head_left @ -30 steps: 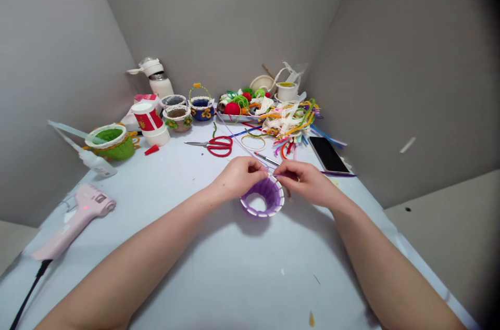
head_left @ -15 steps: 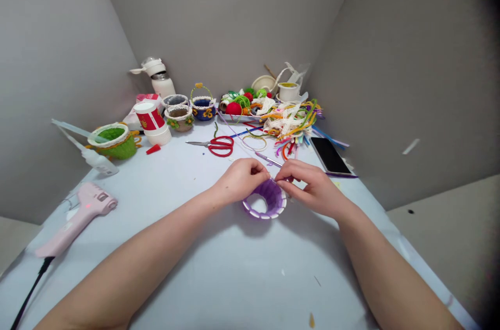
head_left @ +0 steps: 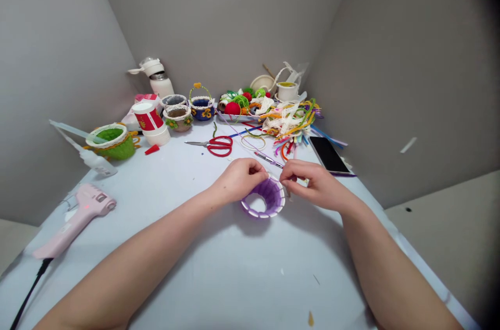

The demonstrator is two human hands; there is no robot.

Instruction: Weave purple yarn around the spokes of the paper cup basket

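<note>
A small paper cup (head_left: 276,204) with purple yarn woven round its slit wall sits on the table, its white rim up. My left hand (head_left: 244,179) pinches the cup's far rim between thumb and fingers. Just right of the rim, my right hand (head_left: 307,184) is closed in a pinch on a thin strand of purple yarn, hard to see at the fingertips. The purple yarn (head_left: 241,135) trails back toward a tray of yarn balls. Behind the hands lies a pen (head_left: 269,159), its near end close to my right fingers.
Red-handled scissors (head_left: 219,146) and a ring (head_left: 253,142) lie beyond the cup. A phone (head_left: 330,155) rests at right, by a heap of pipe cleaners (head_left: 292,122). At left are a pink glue gun (head_left: 76,220), a glue bottle (head_left: 97,162) and small decorated baskets (head_left: 202,109).
My right hand has moved slightly to the right, away from the rim, and its fingertips are farther from the left ones. My left hand stays on the cup.
</note>
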